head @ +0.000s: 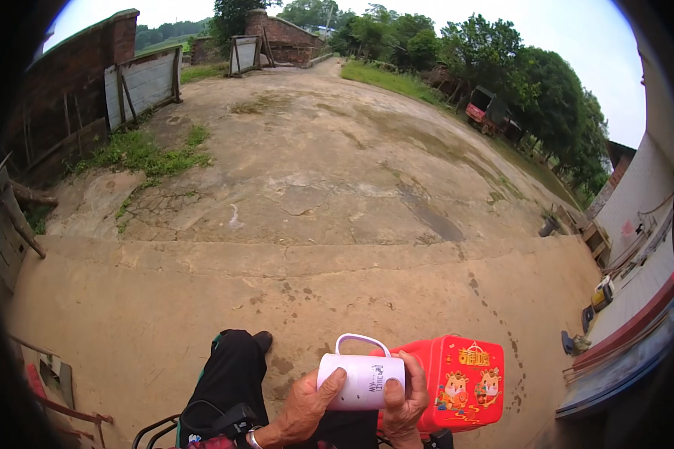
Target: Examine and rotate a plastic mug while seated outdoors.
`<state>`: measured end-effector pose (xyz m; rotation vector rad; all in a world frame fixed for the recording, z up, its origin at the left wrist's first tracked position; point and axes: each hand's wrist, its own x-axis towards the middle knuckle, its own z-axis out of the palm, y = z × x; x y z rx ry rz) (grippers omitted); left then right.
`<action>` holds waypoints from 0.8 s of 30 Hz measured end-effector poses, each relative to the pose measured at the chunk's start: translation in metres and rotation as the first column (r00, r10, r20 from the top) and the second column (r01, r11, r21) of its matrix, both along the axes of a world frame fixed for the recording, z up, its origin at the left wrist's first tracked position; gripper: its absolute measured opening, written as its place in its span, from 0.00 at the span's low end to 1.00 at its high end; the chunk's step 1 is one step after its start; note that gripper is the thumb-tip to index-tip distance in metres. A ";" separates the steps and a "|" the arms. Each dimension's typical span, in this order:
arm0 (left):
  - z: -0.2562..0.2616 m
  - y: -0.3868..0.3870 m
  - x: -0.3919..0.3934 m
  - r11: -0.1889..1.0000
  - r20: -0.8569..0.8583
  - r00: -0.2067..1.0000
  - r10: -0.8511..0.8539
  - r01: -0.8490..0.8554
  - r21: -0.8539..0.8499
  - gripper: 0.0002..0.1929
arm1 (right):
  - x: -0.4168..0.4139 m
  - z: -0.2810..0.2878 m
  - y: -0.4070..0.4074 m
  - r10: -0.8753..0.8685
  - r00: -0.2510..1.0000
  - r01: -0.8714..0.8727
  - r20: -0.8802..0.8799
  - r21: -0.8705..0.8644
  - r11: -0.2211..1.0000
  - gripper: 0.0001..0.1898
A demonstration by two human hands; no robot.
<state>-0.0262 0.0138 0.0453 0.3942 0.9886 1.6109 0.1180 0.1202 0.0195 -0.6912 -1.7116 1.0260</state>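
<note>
A pale lilac mug (355,383) lies on its side between my two hands, its handle pointing away from me. My left hand (309,401) grips the base end, with the thumb across the wall. At the other end, my right hand (405,401) has its thumb on the front and fingers curled over the rim. Dark writing and small marks show on the mug's side; its inside is hidden. Just right of my right hand stands a red box (469,381) with cartoon animals and gold lettering. My black-trousered leg (224,370) is at the left.
Several shoes (573,342) sit by the wall at right. A wooden chair (73,409) stands at lower left. A low step edge (292,245) crosses the concrete yard (314,168). Farther off are a red three-wheeled vehicle (486,109) and white panels (143,84) against a brick wall (78,84).
</note>
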 end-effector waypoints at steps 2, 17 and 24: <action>0.004 0.000 -0.015 0.997 0.186 0.980 -0.067 0.070 -0.013 0.25 | 0.000 0.002 0.001 0.027 0.999 -0.031 0.039 0.099 0.995 0.28; -0.016 -0.006 0.019 0.925 -0.845 0.531 0.070 0.283 0.255 0.19 | -0.003 0.023 0.007 0.051 0.966 -0.219 -0.252 -0.700 0.680 0.32; 0.000 -0.006 0.032 0.959 -0.618 0.734 0.283 -0.218 0.180 0.14 | -0.003 0.021 -0.003 0.072 0.997 -0.068 -0.010 -0.474 0.878 0.35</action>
